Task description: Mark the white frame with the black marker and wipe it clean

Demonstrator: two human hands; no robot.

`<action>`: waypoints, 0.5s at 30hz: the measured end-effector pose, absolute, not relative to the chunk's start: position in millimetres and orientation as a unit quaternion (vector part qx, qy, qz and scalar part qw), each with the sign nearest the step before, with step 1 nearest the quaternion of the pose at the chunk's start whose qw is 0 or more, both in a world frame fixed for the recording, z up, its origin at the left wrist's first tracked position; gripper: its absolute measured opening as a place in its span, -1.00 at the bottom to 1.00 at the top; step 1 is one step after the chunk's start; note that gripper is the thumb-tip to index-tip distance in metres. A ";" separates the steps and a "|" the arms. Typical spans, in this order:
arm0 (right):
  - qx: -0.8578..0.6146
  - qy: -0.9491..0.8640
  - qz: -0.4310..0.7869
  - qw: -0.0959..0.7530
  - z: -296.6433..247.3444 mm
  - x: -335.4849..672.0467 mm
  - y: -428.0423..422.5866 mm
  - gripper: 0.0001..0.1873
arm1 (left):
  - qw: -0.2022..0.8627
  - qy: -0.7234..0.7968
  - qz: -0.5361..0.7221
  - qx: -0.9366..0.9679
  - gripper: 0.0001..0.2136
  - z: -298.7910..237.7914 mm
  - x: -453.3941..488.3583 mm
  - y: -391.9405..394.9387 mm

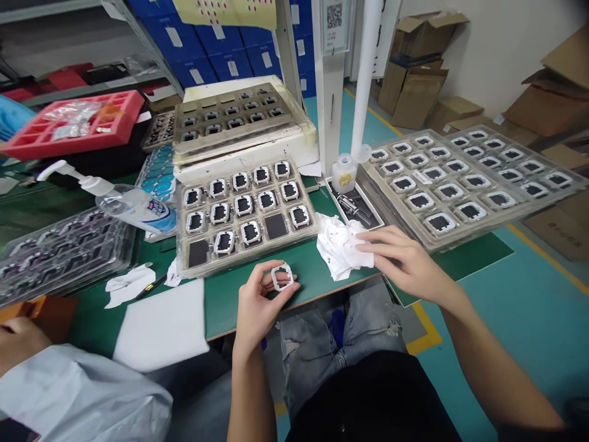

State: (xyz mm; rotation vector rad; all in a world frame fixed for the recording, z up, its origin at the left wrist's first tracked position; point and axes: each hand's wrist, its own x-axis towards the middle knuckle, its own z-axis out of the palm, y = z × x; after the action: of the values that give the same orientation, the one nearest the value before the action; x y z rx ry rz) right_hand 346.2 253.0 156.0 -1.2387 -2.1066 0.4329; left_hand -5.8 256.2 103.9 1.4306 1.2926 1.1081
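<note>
Between the fingertips and thumb of my left hand (260, 301) is a small white square frame (282, 277) with rounded corners, like a watch case, held above the table's front edge. My right hand (409, 261) has its fingers stretched out and apart, the tips touching a crumpled white wipe (338, 245) on the table. Dark specks show on the wipe. Behind my left hand lies a clear tray (184, 236) of similar frames, with two pockets that hold none.
A small box of tools (352, 209) and a white bottle (343, 174) stand behind the wipe. More filled trays (432, 184) lie at right. A pump bottle (138, 205), white pad (163, 322) and pen-like tool (151, 286) are at left, near another person's sleeve (83, 393).
</note>
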 end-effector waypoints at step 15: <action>-0.526 -0.610 0.212 0.553 197.1 345.2 292.3 -0.82 | 0.440 0.514 0.444 0.587 -0.54 97.6 -7.0 257.2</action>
State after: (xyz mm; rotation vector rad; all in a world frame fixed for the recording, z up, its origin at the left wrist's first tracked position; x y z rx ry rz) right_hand 345.2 292.3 197.1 -1.2430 -1.4418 0.5022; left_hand -7.0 257.2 97.6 1.4589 1.2775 1.1032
